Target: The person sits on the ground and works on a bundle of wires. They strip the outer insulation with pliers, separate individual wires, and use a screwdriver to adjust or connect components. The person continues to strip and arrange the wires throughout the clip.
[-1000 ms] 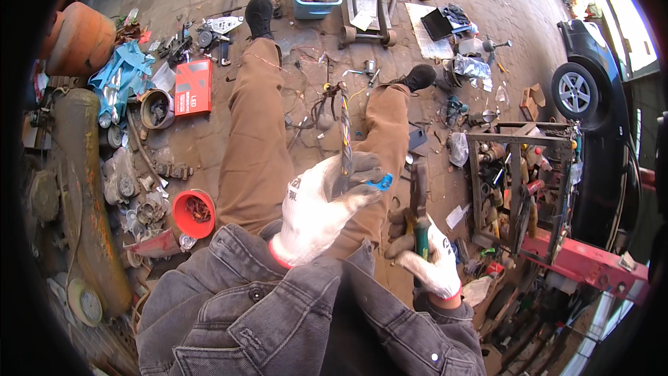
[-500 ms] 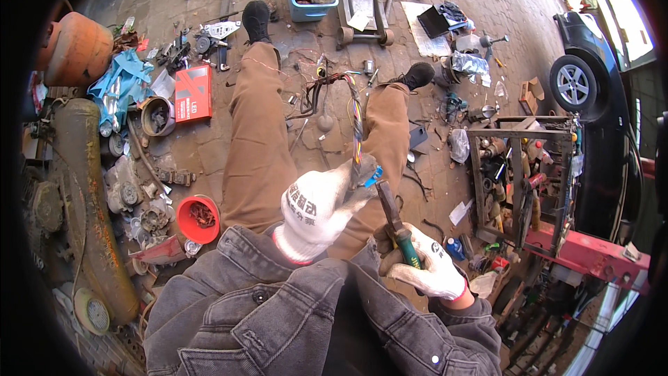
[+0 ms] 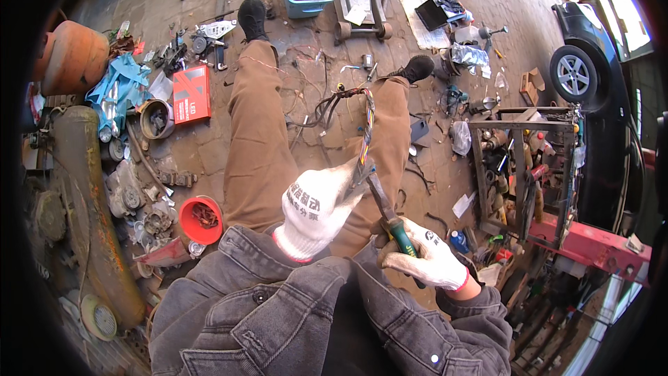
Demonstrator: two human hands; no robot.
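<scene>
My left hand [image 3: 314,205], in a white knit glove with dark print, is closed around the lower end of a wire bundle [image 3: 367,125]. Coloured strands show along it, and its dark upper part bends away over the paving between my legs. In my gloved right hand [image 3: 435,259] is a pair of pliers [image 3: 396,231] with green handles, pointing up and left. Their metal jaws reach the bundle's end beside my left fingertips. Whether the jaws pinch a wire there is hidden.
A red bucket [image 3: 200,203] with scraps and a red box [image 3: 191,94] stand on the left. Ahead is a blue bin [image 3: 308,7] beside a wheeled floor jack [image 3: 358,0]. A metal frame rack [image 3: 518,167] with tools stands right, near a dark car [image 3: 605,132].
The pliers' jaws have moved left and down, up against the bundle's end. A blue piece that showed at that end is now mostly out of sight. The bundle's upper part has shifted right.
</scene>
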